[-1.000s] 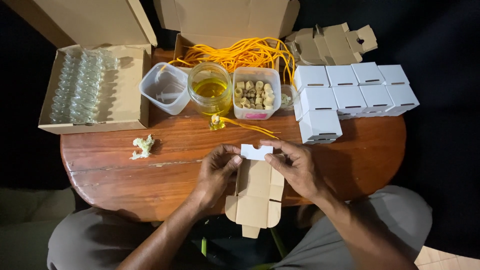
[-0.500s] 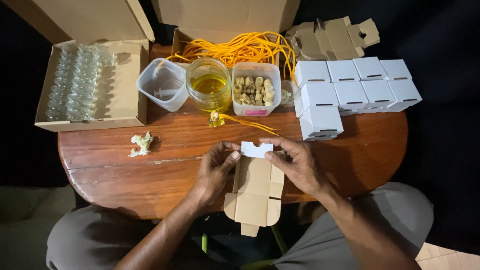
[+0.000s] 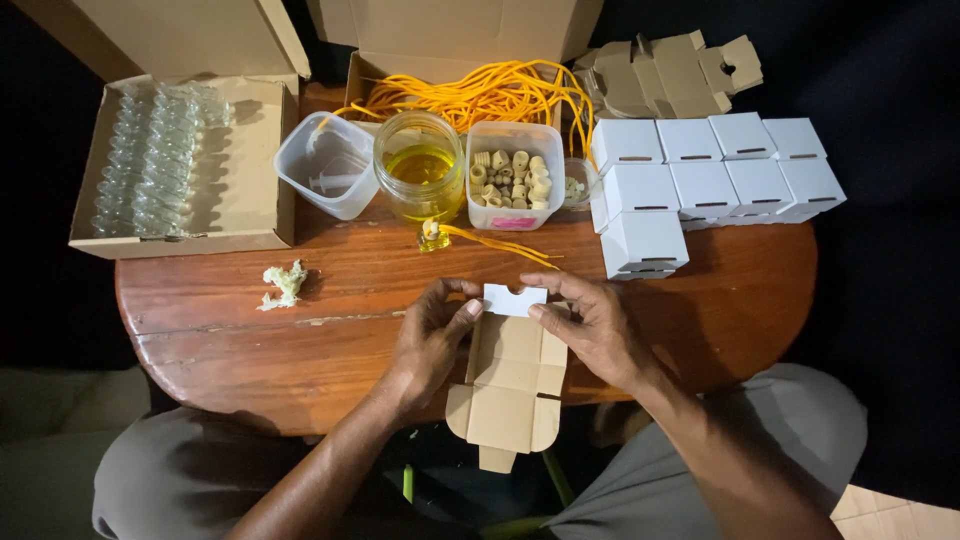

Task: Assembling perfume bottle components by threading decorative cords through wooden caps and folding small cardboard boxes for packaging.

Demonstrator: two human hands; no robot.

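Carton blank: little moved; top flap pinched slightly closer between both hands.
Left hand (image 3: 432, 335) and right hand (image 3: 590, 325) each grasp the flat box blank (image 3: 510, 385), overhanging the surface (image 3: 300, 320) edge; folded white boxes (image 3: 700, 185) beyond the right grip.

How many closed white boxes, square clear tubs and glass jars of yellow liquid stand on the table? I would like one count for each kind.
Closed white boxes: 9
Square clear tubs: 2
Glass jars of yellow liquid: 1
Total: 12

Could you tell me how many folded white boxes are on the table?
9 white boxes at the table's right: four in the back row, four in the middle, one in front. More may be hidden beneath.
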